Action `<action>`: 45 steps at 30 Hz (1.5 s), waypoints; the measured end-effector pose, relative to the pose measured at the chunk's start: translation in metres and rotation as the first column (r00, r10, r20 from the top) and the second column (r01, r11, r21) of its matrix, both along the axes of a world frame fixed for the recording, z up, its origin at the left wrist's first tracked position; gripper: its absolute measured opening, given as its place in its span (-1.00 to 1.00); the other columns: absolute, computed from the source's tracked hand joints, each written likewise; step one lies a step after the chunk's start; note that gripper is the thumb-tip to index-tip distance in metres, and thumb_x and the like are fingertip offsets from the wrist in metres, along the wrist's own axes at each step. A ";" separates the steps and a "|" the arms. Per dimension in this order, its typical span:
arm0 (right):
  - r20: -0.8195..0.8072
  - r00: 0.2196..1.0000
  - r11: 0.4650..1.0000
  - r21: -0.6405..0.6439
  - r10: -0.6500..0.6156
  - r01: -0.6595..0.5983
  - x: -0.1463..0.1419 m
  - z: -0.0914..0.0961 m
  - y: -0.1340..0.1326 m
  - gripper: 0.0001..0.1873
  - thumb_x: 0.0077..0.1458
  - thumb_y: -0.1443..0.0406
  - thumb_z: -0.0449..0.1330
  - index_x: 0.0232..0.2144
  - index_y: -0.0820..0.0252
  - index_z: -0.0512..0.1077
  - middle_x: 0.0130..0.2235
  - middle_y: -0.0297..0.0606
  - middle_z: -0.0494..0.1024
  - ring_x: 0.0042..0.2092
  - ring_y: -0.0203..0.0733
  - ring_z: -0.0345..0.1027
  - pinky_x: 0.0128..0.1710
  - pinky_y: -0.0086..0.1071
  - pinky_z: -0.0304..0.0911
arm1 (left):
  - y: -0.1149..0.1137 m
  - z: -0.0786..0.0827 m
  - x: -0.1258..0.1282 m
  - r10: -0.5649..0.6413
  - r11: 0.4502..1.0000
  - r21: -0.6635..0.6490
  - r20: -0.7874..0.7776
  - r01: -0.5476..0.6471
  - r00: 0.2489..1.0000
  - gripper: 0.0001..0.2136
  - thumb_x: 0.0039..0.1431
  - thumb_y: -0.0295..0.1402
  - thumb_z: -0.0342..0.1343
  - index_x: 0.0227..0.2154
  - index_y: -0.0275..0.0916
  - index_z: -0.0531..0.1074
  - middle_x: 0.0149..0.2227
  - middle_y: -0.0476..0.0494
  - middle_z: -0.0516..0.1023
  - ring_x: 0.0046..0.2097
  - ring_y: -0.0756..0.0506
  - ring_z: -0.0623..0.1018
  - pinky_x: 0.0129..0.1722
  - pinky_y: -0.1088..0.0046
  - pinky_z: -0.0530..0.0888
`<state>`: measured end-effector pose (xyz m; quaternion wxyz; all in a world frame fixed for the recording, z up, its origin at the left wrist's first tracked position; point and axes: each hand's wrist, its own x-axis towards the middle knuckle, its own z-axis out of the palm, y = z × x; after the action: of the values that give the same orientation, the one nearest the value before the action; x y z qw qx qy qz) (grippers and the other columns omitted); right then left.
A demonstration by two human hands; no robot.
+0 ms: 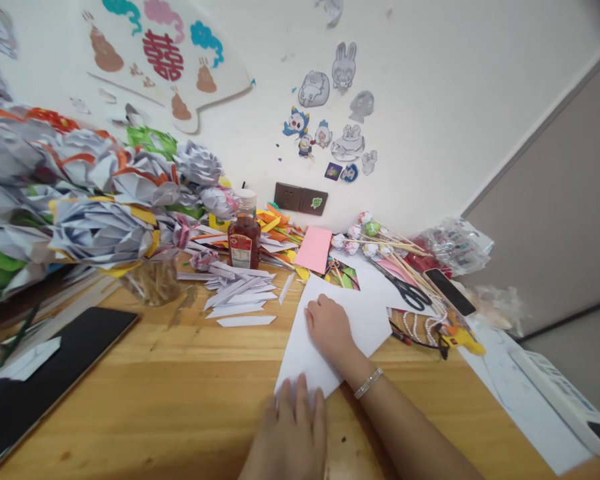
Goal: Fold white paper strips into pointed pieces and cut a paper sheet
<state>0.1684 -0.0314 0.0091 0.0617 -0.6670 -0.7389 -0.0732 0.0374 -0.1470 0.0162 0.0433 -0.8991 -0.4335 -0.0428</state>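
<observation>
A white sheet of paper (363, 313) lies at a slant on the wooden table, its outline angular. My left hand (293, 427) rests palm down over its near corner, fingers stretched out and slightly apart. Farther up the sheet is my right hand (330, 330), with a bracelet (369, 383) at the wrist. Its fingers are curled in against the paper, and what is under them is hidden. Left of the sheet is a pile of folded white paper strips (243, 290). Beyond its far edge lies a pink paper piece (313, 249).
Large paper flowers (105, 230) crowd the left side, above a black tablet-like slab (65, 373). A brown bottle (243, 233) stands behind the strips. Black-handled scissors (411, 293), a phone (450, 291), lollipop-like sticks (373, 233) and a yellow tool (467, 339) lie at right.
</observation>
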 end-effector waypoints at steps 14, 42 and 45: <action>0.021 0.999 1.000 0.015 -0.024 0.024 -0.001 -0.001 0.002 -0.75 0.15 0.25 -0.10 -0.37 0.18 0.35 -0.34 -0.19 0.37 -0.30 -0.15 0.25 -0.41 -0.34 0.05 | 0.059 0.006 -0.001 -0.020 0.982 -0.182 0.133 0.044 0.991 -0.31 0.04 0.02 -0.23 0.09 -0.45 0.07 0.17 -0.45 0.00 0.19 -0.30 -0.01 0.12 0.14 0.04; -0.104 0.994 0.955 0.288 -0.042 0.071 0.098 0.002 -0.008 -0.81 0.13 0.32 -0.08 -0.33 0.30 0.29 -0.28 -0.12 0.32 -0.20 -0.08 0.09 -0.19 -0.25 0.01 | 0.066 -0.006 0.001 -0.074 0.990 -0.120 0.025 0.076 0.997 -0.27 0.05 0.05 -0.33 0.09 -0.53 0.05 0.16 -0.54 -0.03 0.18 -0.34 -0.04 0.11 0.10 0.04; -0.072 0.997 0.974 0.226 -0.004 0.020 0.094 0.005 -0.010 -0.80 0.12 0.31 -0.07 -0.43 0.26 0.31 -0.33 -0.15 0.34 -0.25 -0.10 0.11 -0.24 -0.29 0.01 | 0.066 -0.007 0.000 -0.073 0.989 -0.127 0.048 0.079 0.996 -0.27 0.05 0.05 -0.35 0.10 -0.50 0.03 0.17 -0.52 -0.04 0.19 -0.33 -0.07 0.12 0.10 0.03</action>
<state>0.2626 -0.0418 0.0140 0.1633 -0.6623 -0.7189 -0.1338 0.0378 -0.0808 0.0092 -0.0259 -0.9147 -0.4017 -0.0357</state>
